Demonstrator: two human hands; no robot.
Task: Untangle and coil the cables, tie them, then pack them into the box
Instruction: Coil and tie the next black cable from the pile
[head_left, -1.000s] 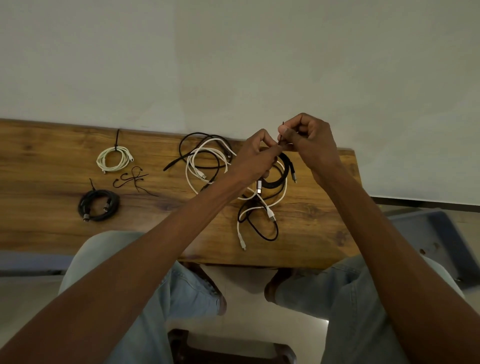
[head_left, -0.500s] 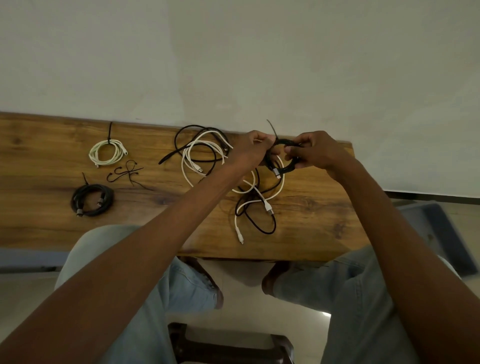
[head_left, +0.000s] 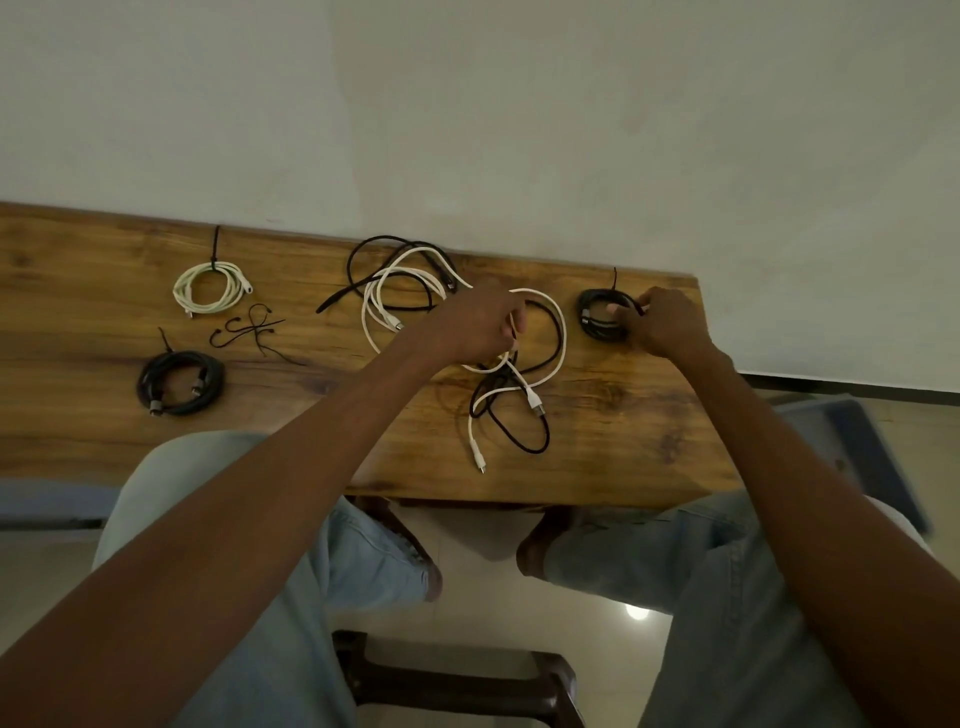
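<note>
Tied black coil (head_left: 602, 317) now rests tabletop, right hand (head_left: 662, 322) holding it.

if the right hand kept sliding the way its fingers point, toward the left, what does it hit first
The right hand already holds the tied black coil. Beyond it lies a strip of bare table, then the white cable loop by the left hand.

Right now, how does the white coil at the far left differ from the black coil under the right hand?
The white coil is pale, while the black coil is dark. The white coil lies alone at the table's left end; the black coil sits near the right end. No hand touches the white coil, while the right hand rests its fingers on the black coil. Both are wound into rings, each bound with a black tie.
</note>
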